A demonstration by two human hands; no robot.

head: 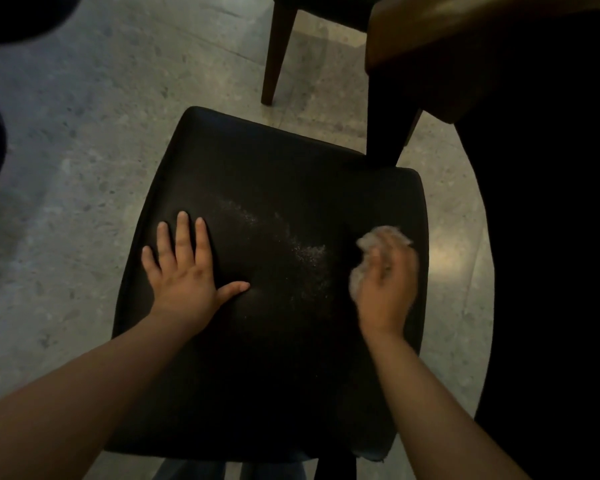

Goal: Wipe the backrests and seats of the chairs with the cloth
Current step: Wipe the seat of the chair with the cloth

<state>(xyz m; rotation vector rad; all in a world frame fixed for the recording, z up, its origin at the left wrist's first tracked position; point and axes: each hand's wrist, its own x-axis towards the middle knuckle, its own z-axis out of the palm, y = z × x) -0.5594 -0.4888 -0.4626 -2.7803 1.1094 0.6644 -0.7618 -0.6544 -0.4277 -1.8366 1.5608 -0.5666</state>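
Chair seat: a dark, padded, roughly square cushion seen from above, filling the middle of the view and standing on a pale speckled floor. A faint scatter of light dust or specks lies on the seat between the two hands, beyond the tip of the left thumb and to the left of the right knuckles. Beyond the fingertips, at the far right corner of the seat, a wooden table corner with its dark leg comes close to the cushion; whether it touches the seat cannot be told. Farther off, a brown leg of a second chair stands on the floor, well apart from both hands.

Left hand: laid flat, palm down, on the left half of the seat, fingers released and spread, thumb pointing toward the middle of the cushion; it grips nothing.

Right hand: pressed on the right half of the seat near its right edge, fingers curled and clenched over the cloth. The hand is blurred.

Cloth: a pale, crumpled wad bunched under the right fingers, showing past the fingertips and along the thumb side, in contact with the seat surface.
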